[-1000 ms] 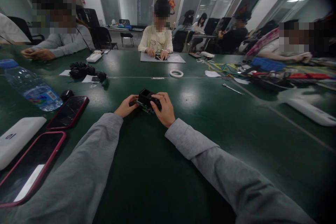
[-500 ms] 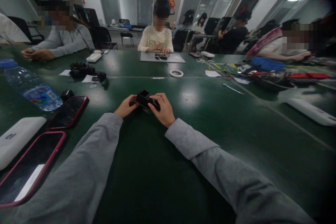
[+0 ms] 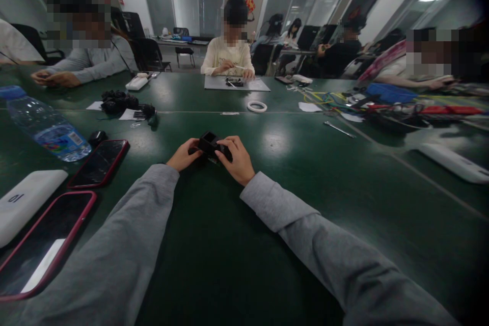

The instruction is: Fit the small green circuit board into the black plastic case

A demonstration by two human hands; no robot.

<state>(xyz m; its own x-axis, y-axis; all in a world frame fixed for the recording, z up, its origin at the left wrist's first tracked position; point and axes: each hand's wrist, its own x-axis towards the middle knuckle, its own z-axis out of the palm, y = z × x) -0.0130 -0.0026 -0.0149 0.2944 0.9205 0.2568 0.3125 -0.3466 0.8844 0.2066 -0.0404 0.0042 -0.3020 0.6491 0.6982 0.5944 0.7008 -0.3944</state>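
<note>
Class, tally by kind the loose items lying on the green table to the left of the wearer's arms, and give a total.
Phones with red cases: 2 (nearer phone, farther phone)
White power banks: 1 (power bank)
Water bottles: 1 (bottle, lying on its side)
Small black rounded objects: 1 (black object)
Total: 5

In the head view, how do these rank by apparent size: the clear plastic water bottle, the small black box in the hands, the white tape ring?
1. Clear plastic water bottle, though nearer the camera.
2. Small black box.
3. White tape ring, farther away.
</note>
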